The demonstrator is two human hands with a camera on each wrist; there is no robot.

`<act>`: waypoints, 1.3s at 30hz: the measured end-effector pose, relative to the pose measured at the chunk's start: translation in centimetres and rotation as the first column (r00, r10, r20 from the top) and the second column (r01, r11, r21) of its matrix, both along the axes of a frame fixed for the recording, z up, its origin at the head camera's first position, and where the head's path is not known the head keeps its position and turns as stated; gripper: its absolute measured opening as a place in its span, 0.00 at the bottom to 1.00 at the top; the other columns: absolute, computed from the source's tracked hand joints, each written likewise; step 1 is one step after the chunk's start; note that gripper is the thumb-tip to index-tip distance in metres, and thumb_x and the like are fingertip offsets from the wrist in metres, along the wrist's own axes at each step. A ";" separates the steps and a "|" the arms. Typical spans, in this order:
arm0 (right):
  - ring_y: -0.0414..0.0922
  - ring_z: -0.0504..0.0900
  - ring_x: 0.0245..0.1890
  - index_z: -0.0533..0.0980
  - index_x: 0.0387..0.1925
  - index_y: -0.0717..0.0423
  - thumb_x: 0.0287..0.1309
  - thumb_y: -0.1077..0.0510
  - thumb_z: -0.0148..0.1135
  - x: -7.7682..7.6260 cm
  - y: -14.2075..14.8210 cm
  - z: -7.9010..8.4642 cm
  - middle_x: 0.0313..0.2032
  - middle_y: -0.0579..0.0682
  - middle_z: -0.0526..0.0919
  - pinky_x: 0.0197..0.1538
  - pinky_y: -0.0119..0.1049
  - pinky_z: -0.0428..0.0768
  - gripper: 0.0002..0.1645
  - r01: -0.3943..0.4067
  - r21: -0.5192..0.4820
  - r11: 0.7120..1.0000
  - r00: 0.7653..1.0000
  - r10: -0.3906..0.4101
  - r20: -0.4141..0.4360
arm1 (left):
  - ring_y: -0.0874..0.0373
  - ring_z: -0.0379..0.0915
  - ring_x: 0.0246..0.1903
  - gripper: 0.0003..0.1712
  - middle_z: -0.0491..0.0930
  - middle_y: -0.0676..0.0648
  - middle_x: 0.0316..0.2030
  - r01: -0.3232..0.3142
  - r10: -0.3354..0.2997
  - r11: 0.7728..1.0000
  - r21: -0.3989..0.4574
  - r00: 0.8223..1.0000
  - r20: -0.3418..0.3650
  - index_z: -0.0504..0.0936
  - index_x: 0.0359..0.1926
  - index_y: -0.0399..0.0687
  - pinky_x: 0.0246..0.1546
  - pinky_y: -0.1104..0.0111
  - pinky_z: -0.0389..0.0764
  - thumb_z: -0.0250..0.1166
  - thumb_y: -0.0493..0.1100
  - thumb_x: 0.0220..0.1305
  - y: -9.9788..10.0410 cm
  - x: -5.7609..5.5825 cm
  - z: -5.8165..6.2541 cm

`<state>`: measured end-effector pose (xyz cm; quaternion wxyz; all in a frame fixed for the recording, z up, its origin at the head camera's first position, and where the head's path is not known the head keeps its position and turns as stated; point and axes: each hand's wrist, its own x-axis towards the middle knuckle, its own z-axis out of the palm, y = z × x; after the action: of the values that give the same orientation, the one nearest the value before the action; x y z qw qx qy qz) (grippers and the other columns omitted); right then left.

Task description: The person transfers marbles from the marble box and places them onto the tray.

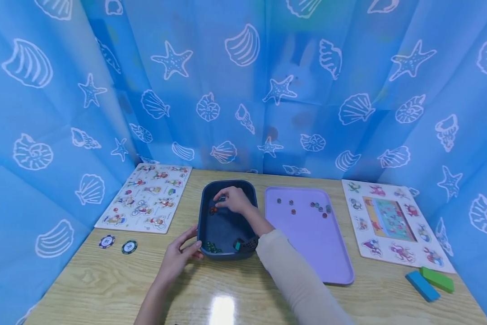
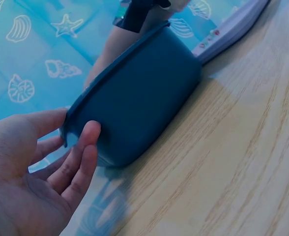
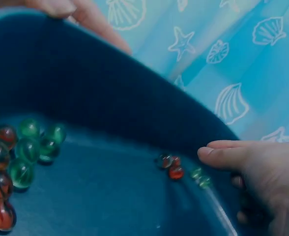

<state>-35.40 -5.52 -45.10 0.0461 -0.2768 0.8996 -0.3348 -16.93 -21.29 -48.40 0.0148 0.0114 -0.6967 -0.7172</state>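
Observation:
A deep dark blue basin (image 1: 227, 228) stands on the wooden table. At its near left corner my left hand (image 1: 182, 253) grips the rim, with fingertips against the outside wall in the left wrist view. My right hand (image 1: 233, 200) reaches down inside the far end, thumb and forefinger apart. Close to it lie red marbles (image 3: 176, 172) and green marbles (image 3: 200, 178) on the basin floor. A larger cluster of green marbles (image 3: 28, 150) and orange-swirled marbles (image 3: 2, 214) lies at the near left corner. Some right fingers are hidden.
A purple tray (image 1: 312, 248) with several small marbles stands right of the basin. Picture puzzle boards (image 1: 146, 198) (image 1: 397, 223) lie at both sides. Two round chips (image 1: 107, 241) are at left, blue and green blocks (image 1: 423, 286) at right. A blue curtain (image 1: 243, 90) surrounds the table.

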 end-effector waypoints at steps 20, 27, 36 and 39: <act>0.38 0.71 0.24 0.82 0.32 0.42 0.47 0.48 0.66 -0.4 -0.7 -2.0 0.29 0.41 0.80 0.25 0.27 0.70 0.08 -0.010 0.159 0.987 1.000 0.010 0.004 | 0.53 0.78 0.26 0.29 0.63 0.38 0.58 0.008 -0.009 1.000 0.027 1.000 0.009 0.64 0.62 0.48 0.33 0.62 0.82 0.59 0.39 0.59 -0.1 -0.1 -0.2; 0.39 0.71 0.18 0.81 0.33 0.43 0.49 0.49 0.65 0.1 -0.1 -1.3 0.19 0.43 0.76 0.18 0.27 0.67 0.08 -0.035 0.107 0.994 0.999 0.036 -0.007 | 0.53 0.78 0.26 0.29 0.63 0.38 0.58 0.011 -0.012 0.999 0.031 1.000 0.016 0.64 0.62 0.48 0.34 0.62 0.82 0.59 0.39 0.60 0.0 0.0 -0.1; 0.42 0.63 0.11 0.80 0.34 0.43 0.51 0.49 0.63 2.1 2.6 2.0 0.11 0.45 0.63 0.15 0.29 0.61 0.08 -0.112 -0.171 0.979 0.993 0.103 -0.062 | 0.52 0.78 0.26 0.28 0.64 0.39 0.58 -0.003 0.003 1.000 0.013 1.000 0.010 0.65 0.62 0.48 0.35 0.60 0.82 0.59 0.40 0.60 0.1 0.2 -0.1; 0.43 0.61 0.12 0.80 0.36 0.43 0.52 0.49 0.62 2.6 4.4 2.9 0.12 0.45 0.63 0.15 0.30 0.60 0.09 -0.107 -0.274 0.956 0.993 0.088 -0.081 | 0.52 0.78 0.26 0.28 0.65 0.38 0.57 -0.010 0.010 1.000 0.011 1.000 0.008 0.65 0.62 0.47 0.34 0.60 0.82 0.59 0.40 0.60 0.1 0.1 0.0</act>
<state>-32.77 -1.07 -42.20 -0.0071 -0.3358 0.8298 -0.4456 -16.82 -21.17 -48.37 0.0157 0.0176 -0.6927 -0.7208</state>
